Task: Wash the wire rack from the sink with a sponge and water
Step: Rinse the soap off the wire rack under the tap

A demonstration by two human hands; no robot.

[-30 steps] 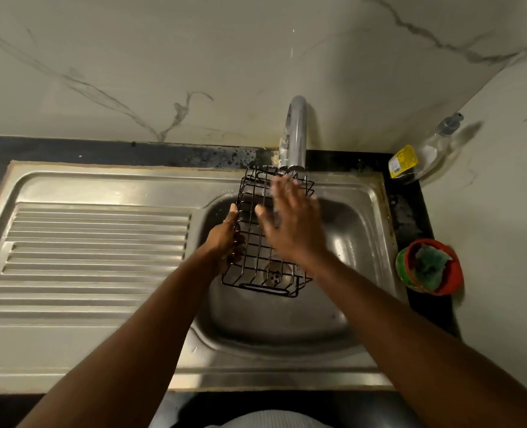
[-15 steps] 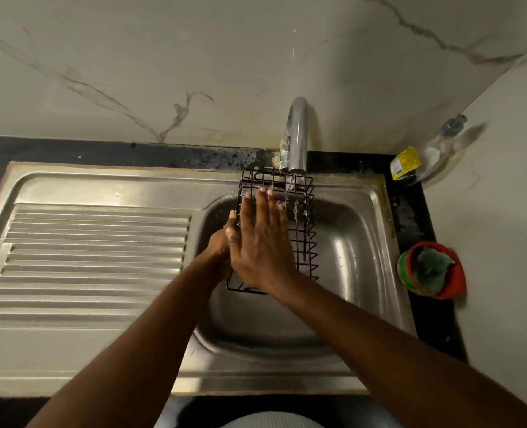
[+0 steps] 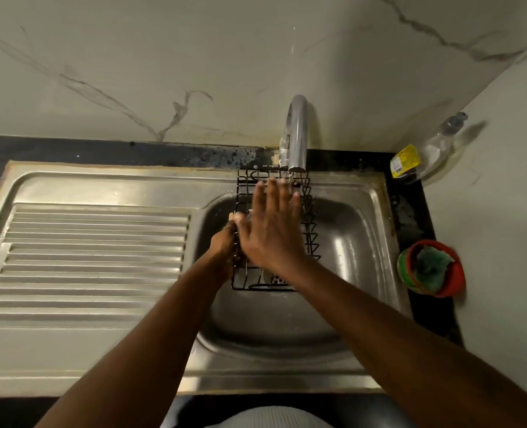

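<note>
Presses the straight fingers (image 3: 279,199) of the right hand (image 3: 268,239) flat on the black wire rack (image 3: 308,211), tips just under the tap (image 3: 297,134). Curls the left hand (image 3: 223,247) round the rack's left edge, beside the right thumb. Holds the rack over the sink basin (image 3: 348,242). Well right of the fingers: green sponge (image 3: 430,267) in a red bowl (image 3: 455,273).

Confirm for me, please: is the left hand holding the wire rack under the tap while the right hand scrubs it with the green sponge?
Not quite. The right hand holds no sponge: its bare, straight fingers lie on the wire rack, and the green sponge sits in the red bowl, as the head view shows. The left hand does hold the rack under the tap.
</note>
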